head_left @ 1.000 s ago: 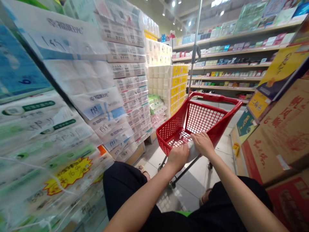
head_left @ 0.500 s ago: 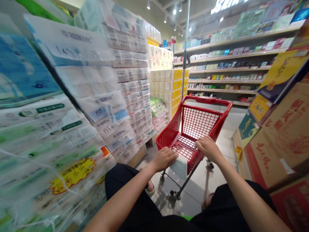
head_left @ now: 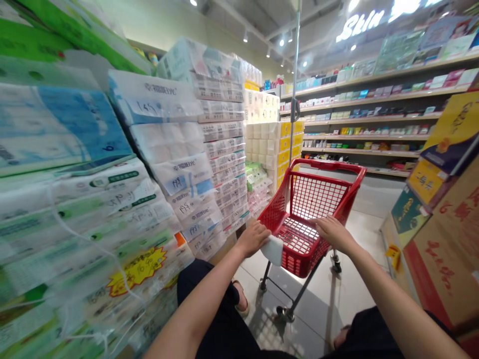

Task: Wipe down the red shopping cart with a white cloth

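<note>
A small red shopping cart [head_left: 299,257] with a mesh basket stands on the floor in front of my legs. At the near left corner of its rim is my left hand [head_left: 253,238], its fingers curled over a thin white sheet, apparently a cloth or wipe [head_left: 274,251]. The sheet drapes down the outside of the basket beside that hand. My right hand [head_left: 331,233] lies over the near right rim, closed on it with the fingers pointing into the basket; its thumb is hidden. Nothing lies in the basket.
Stacked tissue packs [head_left: 187,164] line the left side, some with a white cord [head_left: 84,234] over them. Cardboard cartons [head_left: 441,264] flank the right. Behind the cart rise a metal pole [head_left: 295,70] and shelves [head_left: 374,117] of small goods. Tiled floor [head_left: 359,289] surrounds the wheels.
The view has swung left and up. Relative to the cart, my left hand has slid to the corner, and the white sheet has gone leftward along the rim with it. My right hand stays at the right rim.
</note>
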Available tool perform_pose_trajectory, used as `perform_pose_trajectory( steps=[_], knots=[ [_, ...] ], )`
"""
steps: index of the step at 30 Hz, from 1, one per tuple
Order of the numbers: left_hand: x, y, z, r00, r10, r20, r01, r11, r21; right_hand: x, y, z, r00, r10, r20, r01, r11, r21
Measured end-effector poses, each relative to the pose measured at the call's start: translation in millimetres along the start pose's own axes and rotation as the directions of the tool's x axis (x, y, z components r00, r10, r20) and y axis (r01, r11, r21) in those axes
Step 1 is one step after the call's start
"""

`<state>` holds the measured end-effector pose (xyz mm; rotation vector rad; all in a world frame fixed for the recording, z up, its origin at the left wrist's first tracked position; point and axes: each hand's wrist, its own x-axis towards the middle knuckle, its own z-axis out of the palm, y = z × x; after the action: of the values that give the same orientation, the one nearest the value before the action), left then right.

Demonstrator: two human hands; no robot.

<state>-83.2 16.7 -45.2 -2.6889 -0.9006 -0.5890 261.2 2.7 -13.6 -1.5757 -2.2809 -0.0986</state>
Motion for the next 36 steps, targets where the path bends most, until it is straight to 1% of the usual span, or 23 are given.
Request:
perform_pose_trajectory(
  steps=[2,4,6,8,10,11,13,15,18,20,22,25,29,31,34,36],
  knots=[
    [3.4,12.0,1.9,1.000,-0.001,-0.011,0.001,1.000,0.010,1.9,-10.3,-6.1,0.997,0.067,0.027,-0.068,0.997,0.020],
    [7.2,27.6,3.3,1.000,-0.003,-0.014,0.003,1.000,0.020,0.9,-32.6,-13.6,0.992,0.110,0.062,-0.116,0.990,0.086],
    [11.8,45.8,3.6,1.000,-0.009,-0.009,0.010,1.000,0.023,-2.9,-61.9,-18.7,0.989,0.111,0.103,-0.125,0.982,0.143],
    [17.0,63.4,2.2,1.000,-0.006,0.002,0.006,1.000,-0.005,-9.6,-89.6,-18.5,0.985,0.071,0.158,-0.092,0.987,0.132],
    [22.3,76.3,-1.8,0.999,0.033,0.023,-0.031,0.997,-0.073,-19.2,-106.9,-13.2,0.976,0.050,0.210,-0.072,0.992,0.099],
    [24.6,80.1,-4.8,0.997,0.073,0.036,-0.069,0.991,-0.113,-24.9,-110.2,-9.4,0.972,0.046,0.230,-0.069,0.994,0.089],
    [28.2,81.9,-12.0,0.984,0.171,0.048,-0.159,0.969,-0.189,-37.7,-106.6,-1.9,0.968,0.020,0.249,-0.043,0.995,0.087],
    [30.2,77.6,-18.9,0.976,0.217,0.020,-0.207,0.952,-0.226,-50.4,-94.2,3.1,0.972,-0.026,0.232,0.010,0.997,0.072],
    [31.3,69.1,-22.6,0.983,0.182,-0.039,-0.186,0.959,-0.215,-64.2,-75.0,4.6,0.975,-0.074,0.212,0.077,0.997,-0.006],
    [31.9,68.2,-19.4,0.986,0.160,-0.049,-0.166,0.965,-0.205,-67.3,-70.2,4.5,0.973,-0.079,0.218,0.094,0.994,-0.062],
    [32.8,72.2,-14.0,0.990,0.129,-0.058,-0.139,0.965,-0.223,-65.2,-73.9,6.6,0.973,-0.081,0.218,0.106,0.989,-0.107],
    [34.3,80.0,-8.8,0.995,0.073,-0.071,-0.090,0.952,-0.292,-55.6,-91.5,15.1,0.975,-0.073,0.208,0.109,0.980,-0.167],
    [35.5,79.3,-10.4,0.996,0.039,-0.076,-0.068,0.909,-0.411,-45.5,-118.3,28.6,0.989,0.020,0.143,0.016,0.968,-0.249],
    [34.7,75.7,-11.0,0.996,0.015,-0.089,-0.053,0.893,-0.447,-45.0,-125.7,32.9,0.995,0.029,0.100,-0.002,0.965,-0.261],
    [31.8,71.6,-10.0,0.993,-0.023,-0.120,-0.034,0.889,-0.458,-49.2,-125.0,34.4,0.998,-0.051,0.033,0.058,0.970,-0.234],
    [30.0,69.8,-10.0,0.990,-0.042,-0.132,-0.027,0.875,-0.483,-55.0,-114.9,31.1,0.991,-0.135,-0.014,0.129,0.969,-0.209]
  ],
)
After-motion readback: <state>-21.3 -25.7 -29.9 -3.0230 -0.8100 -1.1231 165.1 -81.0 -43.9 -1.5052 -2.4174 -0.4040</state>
